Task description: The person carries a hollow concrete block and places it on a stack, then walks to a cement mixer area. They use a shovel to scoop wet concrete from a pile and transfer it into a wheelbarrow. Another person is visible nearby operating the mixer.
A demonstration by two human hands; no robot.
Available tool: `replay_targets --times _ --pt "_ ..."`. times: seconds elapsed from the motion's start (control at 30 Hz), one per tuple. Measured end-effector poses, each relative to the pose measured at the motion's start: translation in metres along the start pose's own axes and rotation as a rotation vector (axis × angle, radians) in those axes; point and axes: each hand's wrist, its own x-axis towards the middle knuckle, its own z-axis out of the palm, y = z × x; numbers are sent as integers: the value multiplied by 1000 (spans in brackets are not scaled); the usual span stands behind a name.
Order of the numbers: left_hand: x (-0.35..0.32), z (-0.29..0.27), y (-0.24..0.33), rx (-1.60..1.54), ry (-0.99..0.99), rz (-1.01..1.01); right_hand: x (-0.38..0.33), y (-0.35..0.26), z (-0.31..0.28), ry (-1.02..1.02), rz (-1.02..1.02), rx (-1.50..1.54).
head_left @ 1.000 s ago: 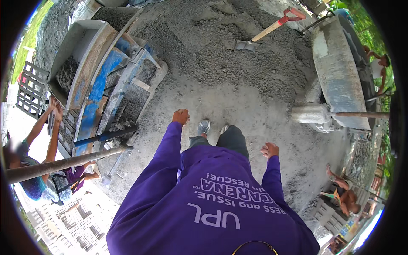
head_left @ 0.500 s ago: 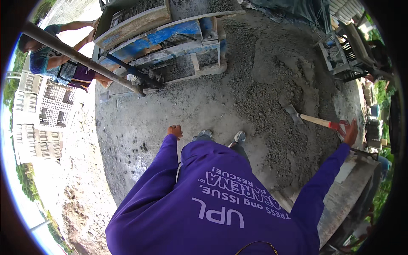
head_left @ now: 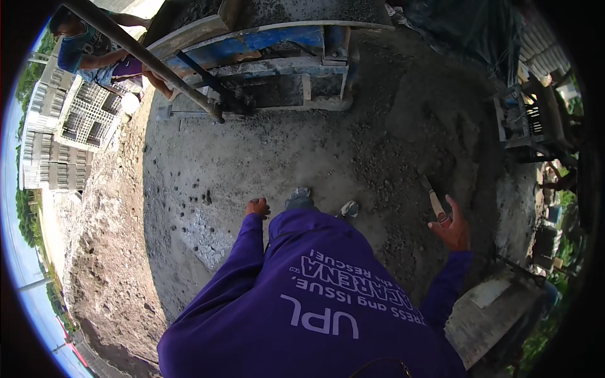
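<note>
My right hand is at the red grip end of a shovel with a wooden handle. Its thumb and stretched index finger lie on either side of the grip, so the hold looks loose. The handle points away from me and appears short from here; its dark blade meets the grey gravel mix and is hard to make out. Beside my left thigh hangs my left hand, its fingers curled closed with nothing visible in them.
Ahead stands a blue, cement-crusted metal machine, with a slanting pole at its left. Another person is beyond that pole. Damp gravel mix spreads to the right. A pale slab lies near my right; block stacks stand far left.
My right hand has come in from the far right toward my body, and the shovel's handle has swung with it. My left hand stays low and curled. The other person's arms are lower.
</note>
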Motion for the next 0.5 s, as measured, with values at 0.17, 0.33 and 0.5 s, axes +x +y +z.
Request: replay_targets --times 0.17,0.33,0.5 --pt "33 11 74 -11 -65 175 -22 -19 29 -275 526 248" --pt "66 68 149 538 -306 674 -24 -82 31 92 283 -110" --pt "-24 134 212 548 -711 645 -55 -255 -2 244 264 -193"
